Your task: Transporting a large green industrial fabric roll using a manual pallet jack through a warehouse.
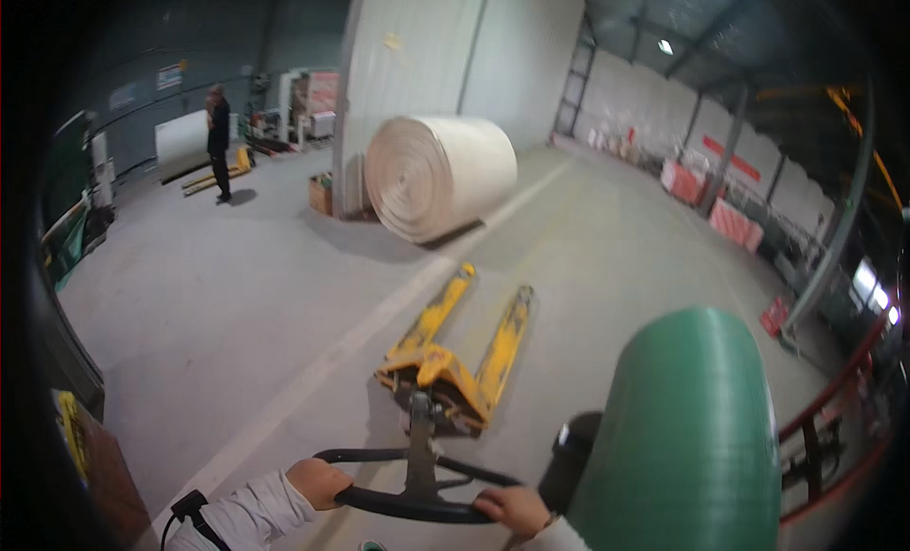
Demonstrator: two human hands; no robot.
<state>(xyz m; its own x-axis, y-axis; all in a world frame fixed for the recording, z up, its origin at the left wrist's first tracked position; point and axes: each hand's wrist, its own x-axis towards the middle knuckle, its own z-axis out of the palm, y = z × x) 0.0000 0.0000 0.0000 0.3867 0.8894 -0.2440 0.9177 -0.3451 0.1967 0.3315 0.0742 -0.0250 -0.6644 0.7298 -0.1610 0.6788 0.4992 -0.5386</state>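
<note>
A yellow hand pallet truck [443,373] stands on the floor in front of me, its two forks pointing away. Its black loop handle [417,508] comes back toward me. My left hand [320,482] is closed on the left side of the loop, and its fingertips are hidden. On the right side, my right hand [513,507] wraps its fingers round the same handle. Beyond the fork tips a big roll of whitish sheet material [445,177] lies on its side beside a pale wall panel.
A large green roll [687,428] stands close at my right. A person in dark clothes [219,144] stands far left near another yellow pallet truck [213,179] and a white roll [182,142]. Red railing [834,399] and a grey post [839,234] line the right side.
</note>
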